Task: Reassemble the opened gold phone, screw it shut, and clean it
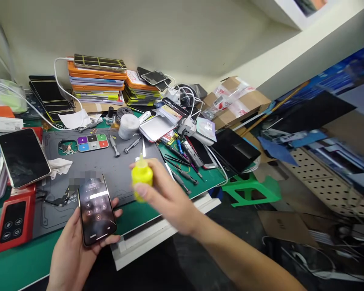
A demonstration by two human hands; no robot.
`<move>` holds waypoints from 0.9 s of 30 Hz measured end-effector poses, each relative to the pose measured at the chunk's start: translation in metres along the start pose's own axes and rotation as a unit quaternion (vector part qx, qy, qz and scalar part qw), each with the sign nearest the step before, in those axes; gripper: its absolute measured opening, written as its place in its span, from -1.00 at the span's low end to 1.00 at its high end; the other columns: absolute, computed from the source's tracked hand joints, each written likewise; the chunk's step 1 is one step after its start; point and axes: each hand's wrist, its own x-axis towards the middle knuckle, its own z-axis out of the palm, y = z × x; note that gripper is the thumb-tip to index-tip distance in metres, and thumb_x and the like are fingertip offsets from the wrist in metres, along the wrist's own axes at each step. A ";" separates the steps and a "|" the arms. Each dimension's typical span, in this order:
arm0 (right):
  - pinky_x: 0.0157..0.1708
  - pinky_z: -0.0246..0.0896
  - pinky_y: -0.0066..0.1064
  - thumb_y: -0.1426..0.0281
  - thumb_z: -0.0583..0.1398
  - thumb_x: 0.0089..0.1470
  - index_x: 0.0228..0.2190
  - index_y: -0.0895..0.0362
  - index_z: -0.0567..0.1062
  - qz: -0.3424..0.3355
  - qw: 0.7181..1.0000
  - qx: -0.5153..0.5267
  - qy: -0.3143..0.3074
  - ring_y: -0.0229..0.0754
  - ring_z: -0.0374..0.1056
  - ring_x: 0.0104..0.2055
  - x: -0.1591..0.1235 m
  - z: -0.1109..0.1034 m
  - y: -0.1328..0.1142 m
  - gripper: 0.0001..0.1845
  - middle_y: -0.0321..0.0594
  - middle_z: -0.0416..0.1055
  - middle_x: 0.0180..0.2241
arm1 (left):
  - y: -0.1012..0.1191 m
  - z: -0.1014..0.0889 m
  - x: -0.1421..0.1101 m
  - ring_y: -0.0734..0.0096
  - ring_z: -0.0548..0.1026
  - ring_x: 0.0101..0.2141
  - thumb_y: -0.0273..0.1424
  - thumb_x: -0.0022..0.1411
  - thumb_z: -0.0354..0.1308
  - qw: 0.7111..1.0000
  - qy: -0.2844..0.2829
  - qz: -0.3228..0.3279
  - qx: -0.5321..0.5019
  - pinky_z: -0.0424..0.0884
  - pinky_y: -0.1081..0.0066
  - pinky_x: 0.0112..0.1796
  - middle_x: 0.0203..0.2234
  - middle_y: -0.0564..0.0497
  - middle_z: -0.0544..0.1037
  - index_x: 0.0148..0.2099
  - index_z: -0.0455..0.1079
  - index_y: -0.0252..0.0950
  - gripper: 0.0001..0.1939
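Observation:
My left hand (75, 246) is wrapped round a smartphone (97, 218), its lit screen facing up with a number keypad. In my right hand (164, 194) is a yellow squeeze bottle (142, 178) with a narrow nozzle pointing up; my thumb and fingers close round its sides. The bottle is above the front edge of a grey work mat (118, 173), to the right of the phone and apart from it. Screwdrivers (114, 146) and a white round container (129, 126) stand or lie on the mat behind my hands.
Another phone (24, 157) rests at the left near a red device (15, 220). Stacked orange boxes (97, 85) line the wall. Tweezers and tools (185, 178) lie at the right of the green table mat (212, 178). A green stool (251, 190) stands beyond the table edge.

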 end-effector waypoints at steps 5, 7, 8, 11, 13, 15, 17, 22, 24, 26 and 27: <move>0.08 0.30 -0.14 0.10 0.19 0.41 0.10 0.10 0.47 0.087 0.964 -0.250 -0.008 0.01 0.43 0.09 0.000 -0.061 0.057 -0.60 -0.07 0.46 0.07 | 0.001 0.001 0.001 -0.21 0.58 0.19 -0.31 0.51 0.04 0.999 0.013 0.015 0.027 0.74 -0.01 -0.17 0.32 -0.31 0.49 0.59 0.09 -0.21 -0.33; 0.04 0.30 -0.16 0.13 0.23 0.40 0.08 0.11 0.51 0.077 0.943 -0.324 -0.028 0.03 0.43 0.08 0.004 -0.072 0.065 -0.62 -0.10 0.52 0.05 | 0.002 0.001 0.001 -0.24 0.57 0.20 -0.28 0.52 0.05 0.999 0.017 0.013 0.034 0.75 -0.01 -0.19 0.32 -0.31 0.48 0.58 0.11 -0.19 -0.33; 0.01 0.29 -0.16 0.14 0.25 0.38 0.06 0.11 0.53 0.070 0.935 -0.345 -0.034 0.05 0.43 0.06 0.006 -0.075 0.067 -0.63 -0.11 0.55 0.03 | 0.001 0.001 0.002 -0.25 0.57 0.20 -0.27 0.52 0.05 0.999 0.018 0.012 0.038 0.75 -0.01 -0.19 0.32 -0.31 0.49 0.58 0.11 -0.18 -0.33; -0.06 0.23 -0.16 0.15 0.28 0.37 0.00 0.11 0.58 0.045 0.919 -0.387 -0.058 0.08 0.40 -0.01 0.012 -0.080 0.065 -0.67 -0.14 0.59 -0.06 | 0.000 -0.001 0.001 -0.28 0.56 0.21 -0.27 0.52 0.05 0.998 0.019 0.020 0.051 0.75 -0.01 -0.21 0.31 -0.32 0.49 0.58 0.12 -0.18 -0.33; -0.08 0.20 -0.18 0.15 0.27 0.37 -0.01 0.12 0.60 0.024 0.900 -0.428 -0.080 0.07 0.39 -0.06 0.016 -0.081 0.062 -0.67 -0.14 0.60 -0.11 | 0.000 -0.002 0.001 -0.30 0.55 0.21 -0.30 0.51 0.04 0.998 0.018 0.029 0.060 0.75 -0.03 -0.22 0.32 -0.33 0.47 0.59 0.08 -0.17 -0.33; -0.11 0.18 -0.20 0.17 0.28 0.37 -0.04 0.13 0.61 0.014 0.880 -0.463 -0.101 0.05 0.39 -0.08 0.019 -0.081 0.058 -0.69 -0.14 0.60 -0.16 | -0.001 -0.002 -0.001 -0.33 0.54 0.22 -0.35 0.51 0.04 0.997 0.014 0.037 0.070 0.74 -0.05 -0.23 0.34 -0.34 0.45 0.61 0.03 -0.16 -0.30; -0.15 0.16 -0.21 0.18 0.29 0.36 -0.09 0.14 0.62 0.016 0.870 -0.479 -0.113 0.05 0.39 -0.10 0.022 -0.082 0.054 -0.72 -0.14 0.60 -0.20 | -0.001 0.003 -0.003 -0.36 0.53 0.23 -0.38 0.51 0.03 0.996 0.012 0.043 0.082 0.73 -0.05 -0.25 0.34 -0.36 0.45 0.61 -0.01 -0.17 -0.29; -0.13 0.15 -0.20 0.19 0.24 0.40 -0.11 0.14 0.62 0.017 0.851 -0.505 -0.141 0.06 0.39 -0.10 0.028 -0.087 0.042 -0.71 -0.12 0.63 -0.19 | -0.001 0.023 -0.011 -0.34 0.58 0.17 -0.38 0.52 -0.02 0.991 0.056 0.057 0.106 0.72 0.09 -0.34 0.29 -0.40 0.50 0.59 0.04 -0.25 -0.33; -0.13 0.16 -0.20 0.19 0.23 0.41 -0.11 0.15 0.63 0.011 0.847 -0.511 -0.143 0.07 0.40 -0.09 0.030 -0.089 0.039 -0.70 -0.10 0.63 -0.19 | -0.001 0.027 -0.011 -0.33 0.58 0.17 -0.37 0.52 -0.03 0.991 0.060 0.057 0.109 0.72 0.09 -0.34 0.28 -0.40 0.51 0.59 0.04 -0.26 -0.33; -0.13 0.17 -0.19 0.20 0.24 0.40 -0.13 0.15 0.63 -0.001 0.843 -0.520 -0.142 0.07 0.41 -0.09 0.032 -0.091 0.036 -0.72 -0.10 0.64 -0.20 | -0.001 0.027 -0.011 -0.34 0.58 0.17 -0.38 0.53 -0.04 0.991 0.051 0.055 0.107 0.72 0.06 -0.33 0.28 -0.40 0.51 0.60 0.02 -0.25 -0.33; -0.13 0.17 -0.19 0.21 0.25 0.39 -0.14 0.15 0.63 -0.006 0.839 -0.524 -0.143 0.07 0.42 -0.09 0.033 -0.092 0.036 -0.73 -0.09 0.64 -0.20 | -0.001 0.026 -0.011 -0.34 0.58 0.17 -0.37 0.53 -0.04 0.992 0.049 0.054 0.106 0.72 0.04 -0.33 0.28 -0.40 0.51 0.60 0.01 -0.25 -0.33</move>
